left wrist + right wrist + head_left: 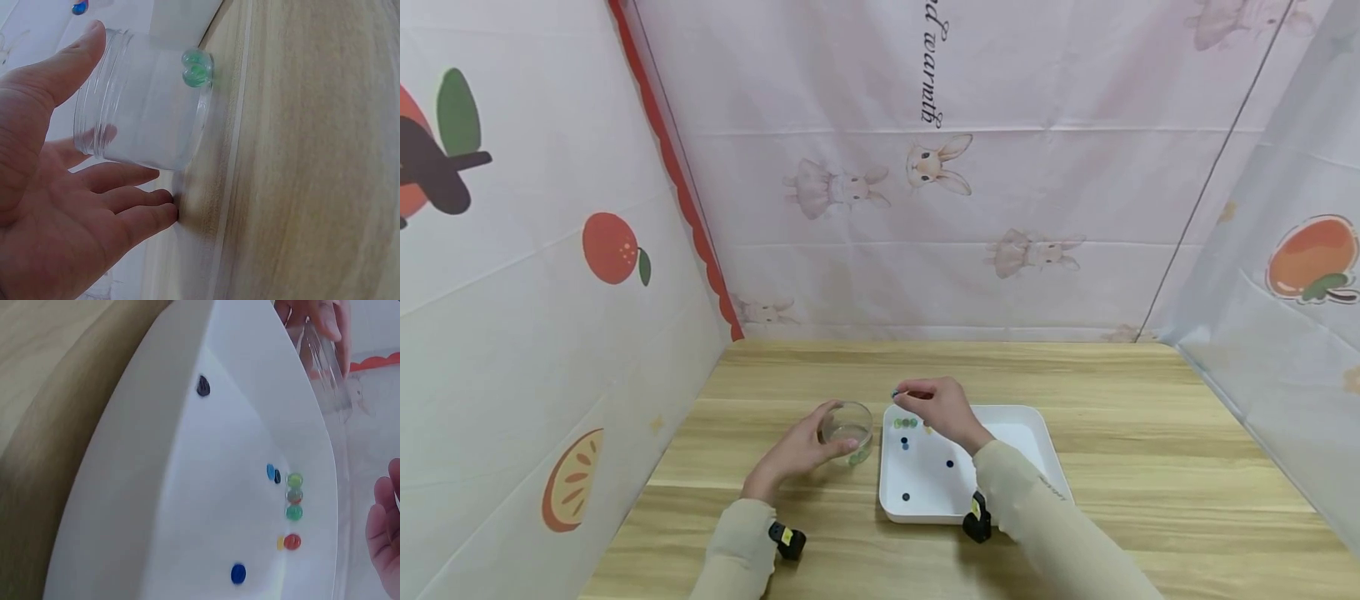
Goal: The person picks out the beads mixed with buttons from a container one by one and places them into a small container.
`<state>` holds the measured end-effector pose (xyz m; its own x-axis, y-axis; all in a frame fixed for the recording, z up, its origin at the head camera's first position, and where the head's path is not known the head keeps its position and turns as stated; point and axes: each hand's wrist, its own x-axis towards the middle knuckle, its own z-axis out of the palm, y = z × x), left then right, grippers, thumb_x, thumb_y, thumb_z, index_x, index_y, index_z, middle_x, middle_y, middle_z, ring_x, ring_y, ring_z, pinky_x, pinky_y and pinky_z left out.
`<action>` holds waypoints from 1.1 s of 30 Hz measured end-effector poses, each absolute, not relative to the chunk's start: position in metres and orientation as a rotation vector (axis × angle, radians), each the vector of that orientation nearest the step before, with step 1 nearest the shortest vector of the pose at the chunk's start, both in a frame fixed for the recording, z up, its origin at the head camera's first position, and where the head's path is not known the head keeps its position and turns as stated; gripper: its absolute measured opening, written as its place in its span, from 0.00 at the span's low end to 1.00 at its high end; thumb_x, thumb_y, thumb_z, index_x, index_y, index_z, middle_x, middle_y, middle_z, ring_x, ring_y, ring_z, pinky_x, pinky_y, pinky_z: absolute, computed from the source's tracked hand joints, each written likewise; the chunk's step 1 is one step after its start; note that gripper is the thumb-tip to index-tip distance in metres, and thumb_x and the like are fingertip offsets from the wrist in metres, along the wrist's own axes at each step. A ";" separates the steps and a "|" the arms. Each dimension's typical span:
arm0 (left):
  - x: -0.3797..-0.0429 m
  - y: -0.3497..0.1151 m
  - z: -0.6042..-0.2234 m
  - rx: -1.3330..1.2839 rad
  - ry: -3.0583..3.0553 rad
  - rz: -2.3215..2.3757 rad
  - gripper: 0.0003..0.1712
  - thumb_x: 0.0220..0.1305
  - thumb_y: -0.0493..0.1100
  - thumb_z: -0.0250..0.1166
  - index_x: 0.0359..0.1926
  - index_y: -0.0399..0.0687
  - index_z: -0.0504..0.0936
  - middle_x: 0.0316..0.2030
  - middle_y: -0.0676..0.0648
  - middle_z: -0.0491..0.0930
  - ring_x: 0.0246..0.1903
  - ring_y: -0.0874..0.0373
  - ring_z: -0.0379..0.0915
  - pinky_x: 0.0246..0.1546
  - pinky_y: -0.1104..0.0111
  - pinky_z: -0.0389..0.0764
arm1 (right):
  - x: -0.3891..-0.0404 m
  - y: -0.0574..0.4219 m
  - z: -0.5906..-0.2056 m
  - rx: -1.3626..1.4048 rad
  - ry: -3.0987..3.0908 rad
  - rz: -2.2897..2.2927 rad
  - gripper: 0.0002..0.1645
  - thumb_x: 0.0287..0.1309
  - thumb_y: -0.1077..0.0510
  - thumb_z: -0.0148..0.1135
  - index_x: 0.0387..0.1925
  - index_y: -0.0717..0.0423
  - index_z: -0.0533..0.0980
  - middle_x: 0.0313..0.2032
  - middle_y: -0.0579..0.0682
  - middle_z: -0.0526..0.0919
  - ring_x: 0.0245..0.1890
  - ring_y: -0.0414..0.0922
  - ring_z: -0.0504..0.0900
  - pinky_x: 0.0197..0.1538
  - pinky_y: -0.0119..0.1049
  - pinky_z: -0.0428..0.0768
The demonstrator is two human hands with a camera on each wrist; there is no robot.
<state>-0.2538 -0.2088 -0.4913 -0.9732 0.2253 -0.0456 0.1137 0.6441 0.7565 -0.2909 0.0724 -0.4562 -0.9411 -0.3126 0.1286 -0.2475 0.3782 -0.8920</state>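
Observation:
My left hand (805, 446) holds a clear glass jar (144, 106) by its sides, the thumb near the threaded rim. Two green marbles (196, 69) show at the bottom of the jar, which is close over the wooden table. My right hand (938, 408) pinches a small shiny blue bead (79, 7) between thumb and fingertips, above the far left corner of the white tray (925, 487). In the tray, a short row of greenish marbles (294, 496) lies along the wall, with a red marble (292, 542) beside a yellow piece (280, 543).
More small pieces are spread in the tray: a dark blue one (238, 574), a black one (203, 386) and a light blue one (270, 471) touching a dark one. Printed curtains (925, 275) enclose the table (1150, 433) at the back and sides.

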 end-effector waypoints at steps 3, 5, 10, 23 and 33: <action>-0.254 -0.208 -0.491 0.287 2.722 1.243 0.53 0.64 0.66 0.73 0.82 0.55 0.61 0.77 0.34 0.66 0.71 0.36 0.70 0.68 0.38 0.73 | -0.290 0.067 -0.456 -0.545 2.553 -1.631 0.12 0.68 0.51 0.71 0.49 0.48 0.89 0.44 0.49 0.92 0.40 0.44 0.85 0.41 0.33 0.83; -0.254 -0.208 -0.490 0.293 2.721 1.246 0.53 0.64 0.66 0.73 0.82 0.55 0.61 0.77 0.35 0.66 0.71 0.36 0.70 0.68 0.38 0.73 | -0.289 0.063 -0.456 -0.550 2.564 -1.622 0.11 0.68 0.50 0.71 0.48 0.47 0.90 0.44 0.47 0.92 0.41 0.44 0.86 0.42 0.32 0.83; -0.254 -0.208 -0.490 0.301 2.721 1.251 0.53 0.64 0.66 0.73 0.82 0.54 0.61 0.77 0.35 0.66 0.72 0.36 0.69 0.69 0.37 0.72 | -0.289 0.054 -0.456 -0.549 2.581 -1.594 0.10 0.68 0.50 0.71 0.47 0.45 0.90 0.43 0.45 0.92 0.39 0.42 0.84 0.41 0.34 0.83; -0.254 -0.211 -0.490 0.322 2.716 1.266 0.53 0.65 0.65 0.73 0.82 0.52 0.61 0.75 0.34 0.69 0.70 0.37 0.71 0.68 0.38 0.73 | -0.285 0.036 -0.458 -0.650 2.573 -1.584 0.10 0.69 0.50 0.70 0.47 0.48 0.90 0.44 0.47 0.92 0.37 0.40 0.81 0.42 0.34 0.81; -0.253 -0.212 -0.490 0.329 2.720 1.258 0.52 0.66 0.65 0.72 0.82 0.52 0.61 0.75 0.32 0.68 0.70 0.37 0.71 0.67 0.38 0.74 | -0.284 0.026 -0.464 -0.656 2.587 -1.508 0.11 0.69 0.50 0.70 0.48 0.46 0.90 0.47 0.47 0.91 0.39 0.40 0.83 0.42 0.33 0.82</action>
<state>-0.2526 -0.2116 -0.4904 -0.9682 0.2491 -0.0234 0.1434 0.6292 0.7639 -0.2835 0.0264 -0.4644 -0.9057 -0.3979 0.1461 -0.3233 0.4254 -0.8453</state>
